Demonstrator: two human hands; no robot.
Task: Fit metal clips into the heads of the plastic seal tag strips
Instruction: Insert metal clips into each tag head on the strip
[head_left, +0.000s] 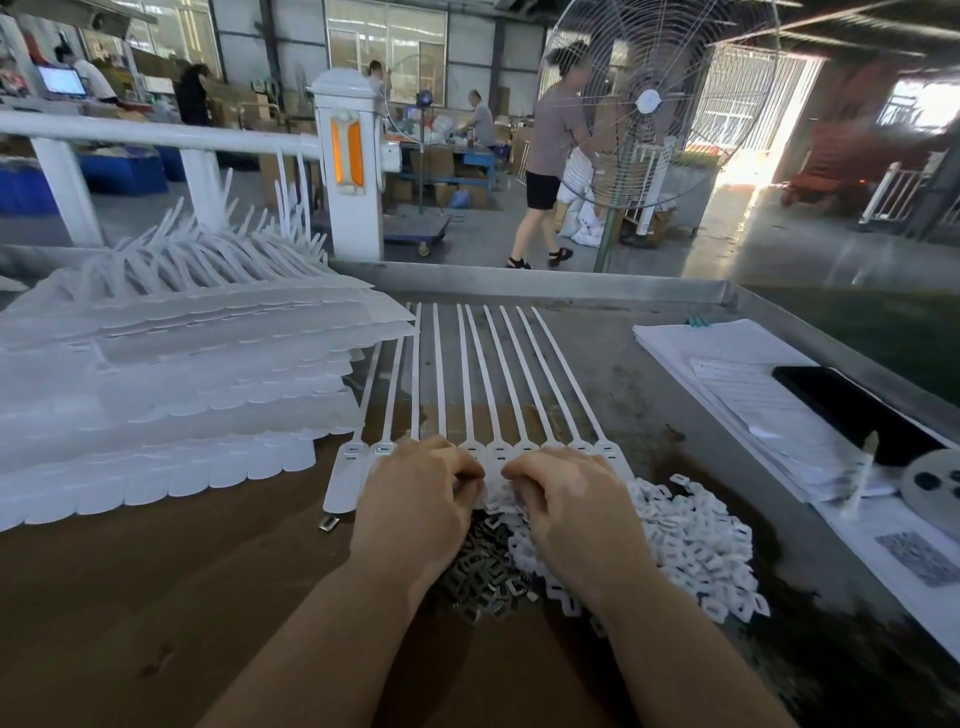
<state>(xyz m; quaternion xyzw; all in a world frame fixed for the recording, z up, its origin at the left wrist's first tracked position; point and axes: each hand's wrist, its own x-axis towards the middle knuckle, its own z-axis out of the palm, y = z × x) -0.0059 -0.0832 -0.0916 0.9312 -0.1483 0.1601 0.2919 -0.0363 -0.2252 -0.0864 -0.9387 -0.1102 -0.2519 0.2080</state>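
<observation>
Working near the front middle of the tabletop (597, 353), the person bends both hands over a comb of seal tag strips (467, 374) whose tails point to the far edge. The left hand (415, 499) and the right hand (571, 504) have curled fingers that meet over the middle heads; what they pinch is hidden, probably a clip. Under the wrists lies a pile of metal clips (483, 566), beside white plastic pieces (696, 540). Two heads at the left look already fitted, so I judge the work is at an early stage. Next, the clip must be pressed straight into its slot.
</observation>
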